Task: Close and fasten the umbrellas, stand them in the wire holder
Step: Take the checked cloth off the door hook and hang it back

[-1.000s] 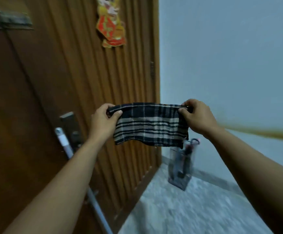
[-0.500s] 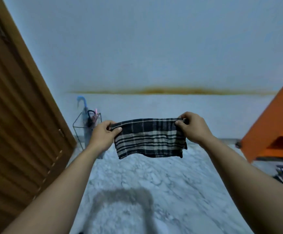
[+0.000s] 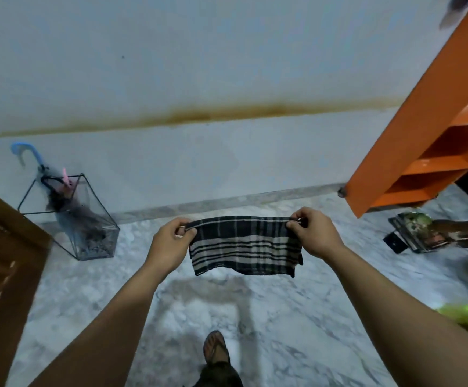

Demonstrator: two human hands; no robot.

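While both arms reach forward, the left hand (image 3: 168,241) and right hand (image 3: 318,236) pinch a dark plaid cloth (image 3: 245,245) taut by its top corners — the black wire holder (image 3: 68,216) with closed umbrellas (image 3: 71,210) stands well apart, lower left, by the wall.

Wire holder (image 3: 68,216) now farther left.

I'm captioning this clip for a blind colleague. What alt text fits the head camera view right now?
Two bare hands, left hand and right hand, stretch a dark plaid cloth between them over a marble floor. Far left by the wall, a wire holder holds closed umbrellas, one with a blue hooked handle; an orange shelf stands right.
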